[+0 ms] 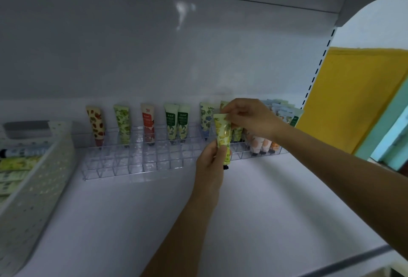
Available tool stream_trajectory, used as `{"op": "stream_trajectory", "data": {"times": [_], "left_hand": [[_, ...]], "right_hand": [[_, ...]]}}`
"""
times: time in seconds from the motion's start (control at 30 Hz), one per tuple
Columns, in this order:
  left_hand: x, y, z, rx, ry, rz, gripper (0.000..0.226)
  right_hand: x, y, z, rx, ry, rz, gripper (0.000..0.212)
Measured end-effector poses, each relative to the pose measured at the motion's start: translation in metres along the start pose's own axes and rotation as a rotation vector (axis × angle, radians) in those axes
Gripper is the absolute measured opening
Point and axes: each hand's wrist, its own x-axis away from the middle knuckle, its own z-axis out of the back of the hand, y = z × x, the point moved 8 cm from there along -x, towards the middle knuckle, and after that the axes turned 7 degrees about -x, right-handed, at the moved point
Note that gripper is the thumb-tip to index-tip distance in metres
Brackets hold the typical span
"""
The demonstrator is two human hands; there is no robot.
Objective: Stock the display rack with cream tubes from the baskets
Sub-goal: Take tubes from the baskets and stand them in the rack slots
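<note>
The perforated white plastic basket point(44, 177) is cut off by the left edge, and the tubes lying in it are blurred. The right end of the display rack point(136, 162) is partly hidden behind the right hand point(251, 118), so the tubes crowded there cannot be counted. The rack is of clear, gridded plastic and is set on the smooth white shelf point(265, 199), with soft printed tubes standing cap-down in its back row. A lemon-patterned cream tube point(223, 135) is held upright, black cap down, just in front of the rack. Its flat crimped top is pinched by the right fingers; its lower end is gripped by the curled fingers of the left hand point(209, 159).
</note>
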Motion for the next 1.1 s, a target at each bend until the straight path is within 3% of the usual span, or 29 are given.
{"op": "stream_trajectory", "data": {"times": [0.17,0.27,0.37,0.43,0.77,1.1], "left_hand": [[0.006,0.018,-0.004,-0.344,-0.024,-0.219,0.026],[0.008,0.015,0.001,-0.86,0.102,-0.362,0.039],[0.008,-0.007,-0.005,-1.315,-0.052,-0.253,0.05],[0.007,-0.013,-0.005,-1.358,-0.1,-0.187,0.052],[0.008,-0.009,-0.002,-1.3,-0.079,-0.181,0.051],[0.007,-0.009,-0.002,-1.272,-0.084,-0.183,0.051]], "right_hand": [[-0.004,0.005,0.02,0.015,0.125,-0.029,0.014],[-0.005,0.004,0.038,0.127,0.271,0.001,0.016],[-0.006,0.001,0.05,0.318,0.394,0.035,0.019],[-0.007,0.002,0.053,0.37,0.44,0.023,0.021],[-0.01,0.012,0.049,0.425,0.444,-0.022,0.024],[-0.011,0.025,0.02,0.554,0.275,0.004,0.025]]}}
